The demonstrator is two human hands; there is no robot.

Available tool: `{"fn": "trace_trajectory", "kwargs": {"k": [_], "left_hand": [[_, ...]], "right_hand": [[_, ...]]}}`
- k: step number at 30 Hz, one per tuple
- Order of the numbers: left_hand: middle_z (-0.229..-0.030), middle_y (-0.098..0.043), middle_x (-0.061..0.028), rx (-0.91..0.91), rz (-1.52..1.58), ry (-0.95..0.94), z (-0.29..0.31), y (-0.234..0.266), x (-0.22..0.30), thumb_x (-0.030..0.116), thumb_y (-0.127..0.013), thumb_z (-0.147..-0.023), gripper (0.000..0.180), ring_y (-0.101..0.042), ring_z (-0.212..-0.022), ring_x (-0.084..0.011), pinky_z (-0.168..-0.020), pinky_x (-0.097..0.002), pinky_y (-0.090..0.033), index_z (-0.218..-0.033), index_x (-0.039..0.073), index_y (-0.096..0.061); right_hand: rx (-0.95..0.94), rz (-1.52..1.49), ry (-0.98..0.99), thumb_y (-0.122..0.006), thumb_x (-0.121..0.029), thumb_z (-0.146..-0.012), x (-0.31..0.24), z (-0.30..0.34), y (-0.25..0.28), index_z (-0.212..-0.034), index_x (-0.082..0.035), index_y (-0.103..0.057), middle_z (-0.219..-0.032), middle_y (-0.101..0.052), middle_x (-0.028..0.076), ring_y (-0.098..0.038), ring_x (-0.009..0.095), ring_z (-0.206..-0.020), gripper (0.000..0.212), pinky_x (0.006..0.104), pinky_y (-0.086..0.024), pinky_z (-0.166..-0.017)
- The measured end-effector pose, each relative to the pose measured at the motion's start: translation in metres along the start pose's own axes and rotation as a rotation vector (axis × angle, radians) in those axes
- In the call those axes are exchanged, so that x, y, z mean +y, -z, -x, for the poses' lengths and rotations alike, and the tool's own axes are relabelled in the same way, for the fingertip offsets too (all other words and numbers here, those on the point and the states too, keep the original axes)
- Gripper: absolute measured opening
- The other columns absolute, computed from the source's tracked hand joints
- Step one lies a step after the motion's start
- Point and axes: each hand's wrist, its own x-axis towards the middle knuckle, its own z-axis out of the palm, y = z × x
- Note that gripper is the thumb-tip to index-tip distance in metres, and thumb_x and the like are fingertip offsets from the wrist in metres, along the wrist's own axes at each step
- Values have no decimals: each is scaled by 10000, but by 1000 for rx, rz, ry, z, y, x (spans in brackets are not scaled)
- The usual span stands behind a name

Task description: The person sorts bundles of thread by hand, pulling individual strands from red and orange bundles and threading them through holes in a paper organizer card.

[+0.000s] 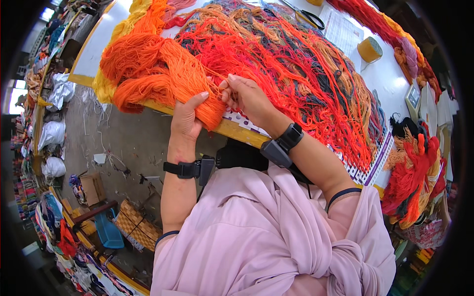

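A person's left hand (186, 118) cups a thick orange yarn bundle (163, 74) at the near edge of the surface (237, 129), fingers curled around the bundle's lower end and closed on it, thumb up against its side. Just beside it, the right hand (249, 98) pinches a thin strand of the same orange yarn, fingertips together on the thread and almost touching the left thumb.

From the fingers the bundle runs up and to the left, its long axis slanting away from the person and fanning into a loose orange hank that overhangs the surface's yellow edge. The left hand is the nearer to its bulk; the right works only at its tip.

To the right of the fingers and beyond them spreads a tangled mass of mixed yarn (306, 64) in red, orange, grey and tan, lying right up against the right hand and leaving little bare room on that side. Open space lies to the left and below, past the edge, where the floor (123, 138) drops away. Scissors (308, 16) rest well beyond the hands at the far side, and a yellow tape roll (370, 49) sits far to the right. Both wrists carry black bands, and a pink garment (256, 237) fills the foreground.
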Motion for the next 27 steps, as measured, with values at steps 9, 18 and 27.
{"fn": "trace_trajectory", "kwargs": {"k": [9,18,27], "left_hand": [[-1173,-617,-130,15,14,-35,1,1,-1,-49,-626,-833,457,-627,-1062,-239,-950,-387,-528,-1271,-6,-502],[-1194,-605,-109,70,4,-6,1,6,-4,-57,-617,-845,472,-623,-1078,-234,-956,-378,-529,-1293,10,-486],[-1204,-605,-114,49,26,-33,2,2,-2,-58,-613,-848,469,-623,-1083,-235,-962,-379,-526,-1293,13,-484]], "right_hand": [[-9,310,24,-575,-257,-985,-7,5,-12,-934,-67,-603,-763,-601,-17,-482,40,-624,199,209,-391,-557],[-80,352,97,-637,-196,-941,-3,6,-12,-956,-57,-629,-793,-581,-37,-490,36,-669,141,205,-407,-599],[-86,244,25,-636,-201,-945,-6,9,-6,-991,-66,-624,-854,-591,-41,-493,26,-714,144,194,-408,-634]]}}
